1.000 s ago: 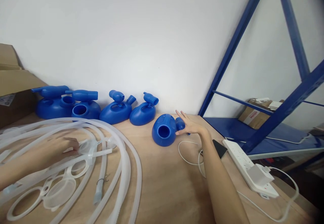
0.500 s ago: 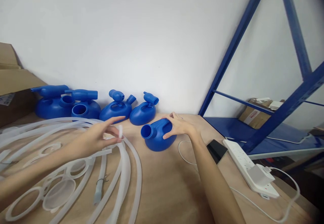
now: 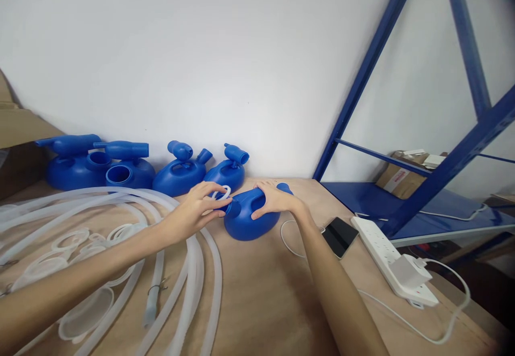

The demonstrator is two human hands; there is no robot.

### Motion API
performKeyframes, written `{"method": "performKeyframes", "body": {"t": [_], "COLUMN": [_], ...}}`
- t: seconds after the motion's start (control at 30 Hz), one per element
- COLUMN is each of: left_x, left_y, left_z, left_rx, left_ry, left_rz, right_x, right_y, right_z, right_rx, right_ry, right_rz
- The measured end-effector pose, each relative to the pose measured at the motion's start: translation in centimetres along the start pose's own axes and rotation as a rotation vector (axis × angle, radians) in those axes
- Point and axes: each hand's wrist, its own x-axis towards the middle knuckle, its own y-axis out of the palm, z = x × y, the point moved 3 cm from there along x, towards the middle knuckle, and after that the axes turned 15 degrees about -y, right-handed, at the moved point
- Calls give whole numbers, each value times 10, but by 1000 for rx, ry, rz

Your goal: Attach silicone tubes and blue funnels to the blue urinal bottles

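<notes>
The left hand (image 3: 201, 206) has come over from the coiled clear tubing (image 3: 215, 291), above which it was half a second ago, to the mouth of the near blue bottle (image 3: 247, 224), where its thumb and fingers pinch a white ring piece (image 3: 222, 193) against the neck. The right hand (image 3: 276, 201), spread beside the bottle a second ago, is now wrapped over its handle, thumb on the near side and fingers across the top. That bottle stands on the worktop (image 3: 257, 291) right of the tubing; its mouth, which faced the viewer a second ago, now points left. Just beyond the right hand a small blue nozzle (image 3: 285, 187) shows. The row of four other blue bottles (image 3: 179, 178) along the wall keeps its places, as do the translucent caps (image 3: 86, 313) at left. The phone (image 3: 340, 236), mostly covered by the forearm a second ago, lies in plain sight near the white power strip (image 3: 392, 259). On the cardboard box (image 3: 402, 182) on the blue shelf, a label bears reddish print too small to read.
</notes>
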Motion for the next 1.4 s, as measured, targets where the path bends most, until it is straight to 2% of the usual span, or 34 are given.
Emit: {"method": "performKeyframes", "body": {"t": [0.1, 0.17, 0.27, 0.47, 0.57, 0.7, 0.87, 1.07, 1.2, 1.4], "left_x": [-1, -3, -8, -12, -9, -11, -12, -2, 3, 6], "left_y": [4, 4, 5, 7, 5, 2, 1, 1, 1, 0], "left_z": [4, 4, 2, -3, -2, 3, 7, -1, 0, 1], "left_rx": [-106, -132, -99, -40, -13, 32, -7, -55, -13, 82], "left_ry": [-65, -86, -65, 19, -12, -37, -115, -112, -139, -75], "left_rz": [36, -24, -123, -153, -161, -125, 30, -24, 5, 20], "right_x": [-1, -1, -2, -1, 0, -2, -2, 0, -1, 0], "right_y": [1, 1, 0, 0, 0, -1, 1, 5, 5, 4], "right_z": [0, 1, 4, 2, 3, 6, 4, -5, -6, -3], "right_rx": [6, 2, -6, -9, 0, 22, 19, 24, 27, 14], "right_ry": [24, 31, 30, 28, 0, -2, 31, 28, 18, -30], "right_rz": [-12, -8, -10, -19, -27, -45, -46, -30, -50, -81]}}
